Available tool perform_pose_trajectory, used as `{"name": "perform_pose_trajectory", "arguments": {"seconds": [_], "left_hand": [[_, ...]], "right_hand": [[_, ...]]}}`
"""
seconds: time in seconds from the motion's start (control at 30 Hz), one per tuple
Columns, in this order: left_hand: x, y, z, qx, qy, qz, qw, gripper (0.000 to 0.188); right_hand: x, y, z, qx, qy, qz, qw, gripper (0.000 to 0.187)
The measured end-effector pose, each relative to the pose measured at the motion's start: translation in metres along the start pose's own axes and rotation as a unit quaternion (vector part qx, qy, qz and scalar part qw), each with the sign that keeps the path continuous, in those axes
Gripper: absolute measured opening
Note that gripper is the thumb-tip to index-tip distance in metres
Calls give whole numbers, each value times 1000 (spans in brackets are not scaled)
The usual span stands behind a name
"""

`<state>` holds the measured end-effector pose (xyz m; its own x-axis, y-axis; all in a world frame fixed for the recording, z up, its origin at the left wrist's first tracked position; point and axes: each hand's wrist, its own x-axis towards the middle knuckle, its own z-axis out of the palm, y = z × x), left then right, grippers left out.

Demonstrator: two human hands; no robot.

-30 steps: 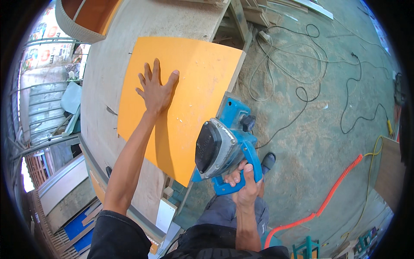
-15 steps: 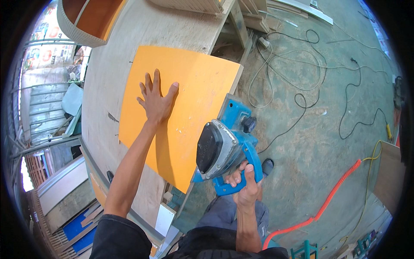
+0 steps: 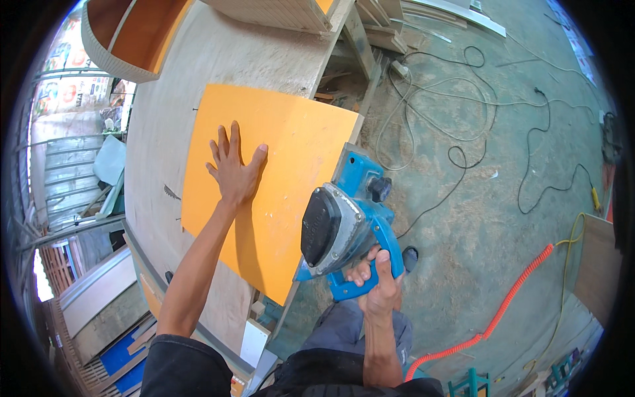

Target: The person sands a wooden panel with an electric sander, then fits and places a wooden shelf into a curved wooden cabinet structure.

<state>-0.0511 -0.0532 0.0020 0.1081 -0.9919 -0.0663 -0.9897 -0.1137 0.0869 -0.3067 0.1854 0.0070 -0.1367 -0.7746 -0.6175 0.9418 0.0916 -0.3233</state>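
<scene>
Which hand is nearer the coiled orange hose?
Right. The right hand grips the blue planer, just left of the hose; the left hand lies flat on the orange panel, farther away.

Left hand [image 3: 233, 173] flat, fingers spread, pressing on orange panel [image 3: 278, 165]. Panel lies on pale plywood counter [image 3: 178, 132], its right edge at the counter's edge.

Right hand [image 3: 378, 286] closed around rear handle of blue electric planer [image 3: 347, 221]. Planer sits against the panel's right edge, grey motor housing facing up, black knob on its far side.

Floor [image 3: 476, 218] green, strewn with sawdust. Black cables [image 3: 463, 112] loop across it; orange coiled hose [image 3: 503, 308] runs at lower right, a yellow cable beside it. Dark shoe [image 3: 409, 255] shows just past the planer handle. Curved orange-lined piece [image 3: 126, 33] at the counter's far left corner.
</scene>
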Motion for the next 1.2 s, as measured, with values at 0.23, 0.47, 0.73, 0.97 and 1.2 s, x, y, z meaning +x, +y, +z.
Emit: {"name": "perform_pose_trajectory", "arguments": {"seconds": [0.23,0.47,0.73,0.97,1.2], "left_hand": [[-1,-2,0,-1,0,5,1000,99],[0,-4,1,5,-1,15,1000,97],[2,-4,1,11,1,21,1000,98],[1,-2,-1,-2,1,27,1000,98],[0,-1,-3,6,-9,26,1000,99]], "right_hand": [[13,-11,8,-4,4,-9,1000,26],[27,-21,13,12,6,-10,1000,24],[37,-30,18,-6,-6,-7,1000,29],[52,-42,25,-27,5,-14,1000,31],[72,-58,38,-64,5,-27,998,37]]}}
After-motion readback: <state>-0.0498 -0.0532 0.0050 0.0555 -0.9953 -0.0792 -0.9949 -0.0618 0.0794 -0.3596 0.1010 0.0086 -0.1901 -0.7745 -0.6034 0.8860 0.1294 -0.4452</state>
